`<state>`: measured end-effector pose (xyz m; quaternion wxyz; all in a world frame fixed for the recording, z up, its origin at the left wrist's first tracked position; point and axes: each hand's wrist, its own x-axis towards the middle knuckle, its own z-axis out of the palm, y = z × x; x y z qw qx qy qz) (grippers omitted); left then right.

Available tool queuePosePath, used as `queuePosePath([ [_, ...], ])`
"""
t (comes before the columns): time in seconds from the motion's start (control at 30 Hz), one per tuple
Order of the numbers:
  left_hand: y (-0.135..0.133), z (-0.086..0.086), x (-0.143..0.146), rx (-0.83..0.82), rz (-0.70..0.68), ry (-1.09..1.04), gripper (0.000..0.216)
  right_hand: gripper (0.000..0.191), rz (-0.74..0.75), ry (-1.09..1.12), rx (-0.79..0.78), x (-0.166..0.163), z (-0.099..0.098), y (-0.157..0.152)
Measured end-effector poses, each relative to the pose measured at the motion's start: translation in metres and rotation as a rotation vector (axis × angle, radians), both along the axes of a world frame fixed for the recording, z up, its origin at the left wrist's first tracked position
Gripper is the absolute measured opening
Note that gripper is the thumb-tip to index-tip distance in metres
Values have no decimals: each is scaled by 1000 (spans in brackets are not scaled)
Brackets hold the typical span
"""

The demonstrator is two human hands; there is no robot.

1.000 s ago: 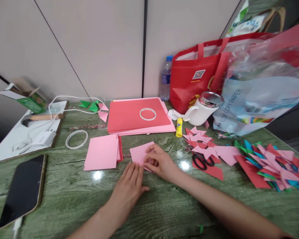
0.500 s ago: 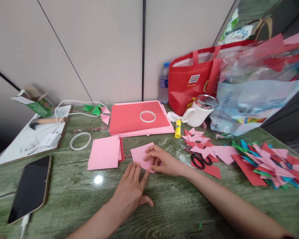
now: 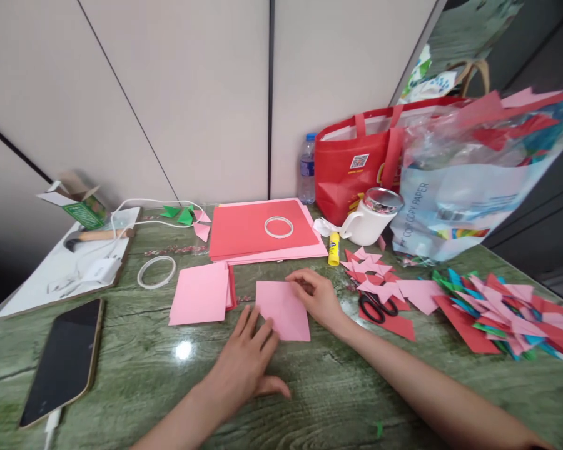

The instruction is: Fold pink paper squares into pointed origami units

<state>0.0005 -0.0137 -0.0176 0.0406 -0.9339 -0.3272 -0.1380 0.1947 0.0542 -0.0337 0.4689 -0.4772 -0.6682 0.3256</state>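
A square of pink paper (image 3: 284,315) lies flat on the table in front of me. My left hand (image 3: 246,356) is open, its fingers spread and the fingertips at the lower left edge of the square. At the upper right corner, my right hand (image 3: 316,300) has its fingers curled in a pinch on the paper, covering that corner. Left of the square sits a stack of pink and red paper squares (image 3: 199,294). Black-handled scissors (image 3: 378,307) rest to the right on red and pink paper pieces.
Behind are red and pink sheets (image 3: 244,231) with a tape roll (image 3: 278,227) on top. A glue stick (image 3: 333,249), a white mug (image 3: 368,225) and a red bag (image 3: 342,175) stand right of them. Folded paper pieces (image 3: 511,306) heap at right; a phone (image 3: 63,359) lies left.
The pink square has turned so its sides sit straighter to me. My right hand has moved up and right to its corner; my left fingers have spread wider.
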Motion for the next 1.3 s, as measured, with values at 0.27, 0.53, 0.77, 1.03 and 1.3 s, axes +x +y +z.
queuePosePath([
  [0.27,13,5,-14,-90,-21,-122,19,33,145,12,-110,0,-7,0],
  [0.53,19,-1,-19,-80,-1,-197,21,48,237,-170,5,5,-12,0],
  [0.77,19,1,-19,-52,-10,-156,24,46,214,-111,47,3,-11,-3],
  [1.03,21,2,-22,-109,-39,-102,23,54,255,-95,-11,4,-12,-4],
  [1.3,23,2,-21,-109,-34,-110,23,21,388,-197,346,3,-8,-6],
])
